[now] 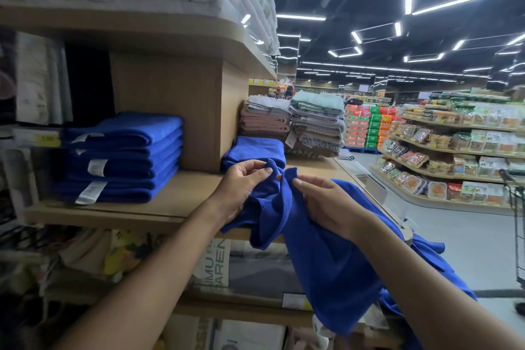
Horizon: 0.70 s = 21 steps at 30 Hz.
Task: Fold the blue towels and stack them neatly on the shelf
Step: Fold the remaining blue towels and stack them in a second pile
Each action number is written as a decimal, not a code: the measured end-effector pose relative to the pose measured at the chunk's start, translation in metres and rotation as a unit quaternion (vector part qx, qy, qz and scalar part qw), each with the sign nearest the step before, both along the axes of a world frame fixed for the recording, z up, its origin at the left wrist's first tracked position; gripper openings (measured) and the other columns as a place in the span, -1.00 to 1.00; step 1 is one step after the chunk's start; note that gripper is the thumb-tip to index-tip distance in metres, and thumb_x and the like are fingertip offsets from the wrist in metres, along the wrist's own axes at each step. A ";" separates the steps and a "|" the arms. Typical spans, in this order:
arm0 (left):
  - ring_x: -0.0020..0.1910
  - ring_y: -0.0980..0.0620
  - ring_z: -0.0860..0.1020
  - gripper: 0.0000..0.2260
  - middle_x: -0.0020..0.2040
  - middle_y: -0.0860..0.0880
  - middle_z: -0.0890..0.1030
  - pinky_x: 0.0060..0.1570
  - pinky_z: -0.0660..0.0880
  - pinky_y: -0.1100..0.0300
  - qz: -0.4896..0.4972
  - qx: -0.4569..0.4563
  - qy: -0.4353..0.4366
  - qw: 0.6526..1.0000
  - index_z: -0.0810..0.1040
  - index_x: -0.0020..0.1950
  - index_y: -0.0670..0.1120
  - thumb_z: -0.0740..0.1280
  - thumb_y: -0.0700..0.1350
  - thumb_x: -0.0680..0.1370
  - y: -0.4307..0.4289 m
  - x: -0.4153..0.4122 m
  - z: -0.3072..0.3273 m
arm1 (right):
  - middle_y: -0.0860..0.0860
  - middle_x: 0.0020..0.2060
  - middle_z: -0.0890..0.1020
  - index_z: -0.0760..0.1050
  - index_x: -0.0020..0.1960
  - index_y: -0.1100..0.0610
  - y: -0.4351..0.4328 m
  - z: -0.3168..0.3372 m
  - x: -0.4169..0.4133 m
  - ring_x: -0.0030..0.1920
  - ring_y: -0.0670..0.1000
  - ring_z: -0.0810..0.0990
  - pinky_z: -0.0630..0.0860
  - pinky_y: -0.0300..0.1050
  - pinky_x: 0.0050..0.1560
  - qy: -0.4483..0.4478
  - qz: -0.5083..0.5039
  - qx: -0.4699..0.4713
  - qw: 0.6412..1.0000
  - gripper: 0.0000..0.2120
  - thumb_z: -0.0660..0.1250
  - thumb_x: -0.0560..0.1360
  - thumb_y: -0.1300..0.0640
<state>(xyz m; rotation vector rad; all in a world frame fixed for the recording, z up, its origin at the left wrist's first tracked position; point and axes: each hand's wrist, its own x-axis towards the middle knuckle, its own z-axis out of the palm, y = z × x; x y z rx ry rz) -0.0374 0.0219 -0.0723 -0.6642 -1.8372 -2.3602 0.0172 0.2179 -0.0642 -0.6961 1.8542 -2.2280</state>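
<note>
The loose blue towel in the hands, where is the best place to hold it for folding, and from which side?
Hold the loose blue towel at its two upper corners, coming from above. The left hand and right hand already pinch the raised top edge, and the rest hangs down freely, so spreading the corners apart would probably straighten it.

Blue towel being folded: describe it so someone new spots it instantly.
Start at the wooden shelf holding the folded blue towel stack. In front of its right end, the left hand and right hand pinch the loose blue towel. Unlike the stacked ones, it hangs unfolded.
</note>
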 end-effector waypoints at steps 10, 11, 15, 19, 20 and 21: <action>-0.01 0.14 0.67 -0.84 0.00 -0.04 0.74 -0.09 0.55 0.33 -0.024 -0.135 0.076 0.988 0.73 0.01 -0.01 0.34 -0.15 0.63 0.002 0.012 0.002 | 0.09 -0.15 0.72 0.66 -0.11 0.08 -0.009 -0.005 0.002 -0.17 -0.04 0.67 0.59 -0.04 -0.04 0.179 -0.273 0.147 0.934 -0.90 0.54 0.47 0.08; -0.03 0.15 0.66 -0.81 -0.01 -0.03 0.74 -0.09 0.55 0.34 -0.023 -0.148 0.084 0.985 0.73 -0.01 0.02 0.32 -0.14 0.64 0.002 0.014 0.003 | 0.09 -0.17 0.71 0.66 -0.13 0.07 -0.010 -0.006 0.003 -0.21 -0.06 0.66 0.58 -0.08 -0.08 0.183 -0.274 0.152 0.932 -0.90 0.55 0.47 0.08; -0.12 -0.04 0.54 -0.58 -0.12 -0.19 0.64 -0.03 0.47 0.08 -0.016 -0.157 0.089 0.983 0.61 0.02 -0.29 0.33 0.10 0.59 0.001 0.016 0.004 | 0.00 -0.23 0.70 0.65 -0.18 0.04 -0.010 -0.006 0.003 -0.25 -0.05 0.64 0.57 -0.09 -0.14 0.193 -0.283 0.164 0.925 -0.88 0.56 0.46 0.05; -0.07 0.07 0.62 -0.75 -0.05 -0.06 0.70 -0.01 0.52 0.20 -0.023 -0.187 0.109 0.976 0.71 -0.01 -0.08 0.43 0.10 0.53 0.001 0.015 0.004 | 0.03 -0.14 0.72 0.62 -0.16 0.00 -0.010 -0.008 0.001 -0.22 0.08 0.68 0.61 0.12 -0.13 0.190 -0.305 0.192 0.913 -0.81 0.54 0.45 -0.08; -0.02 0.11 0.65 -0.87 -0.02 -0.02 0.72 0.01 0.54 0.26 -0.018 -0.192 0.113 0.975 0.73 0.00 -0.01 0.44 0.01 0.55 0.001 0.014 0.004 | 0.02 -0.08 0.72 0.61 -0.15 0.01 -0.010 -0.008 -0.001 -0.19 0.09 0.69 0.62 0.18 -0.09 0.185 -0.304 0.188 0.915 -0.82 0.53 0.46 -0.07; 0.02 0.11 0.66 -0.91 0.00 0.00 0.73 0.05 0.56 0.27 -0.015 -0.189 0.116 0.975 0.73 0.00 0.01 0.44 -0.06 0.56 0.001 0.014 0.004 | -0.04 0.01 0.72 0.59 -0.13 0.04 -0.011 -0.008 -0.002 -0.13 0.09 0.72 0.63 0.20 -0.02 0.185 -0.298 0.183 0.918 -0.82 0.53 0.48 -0.03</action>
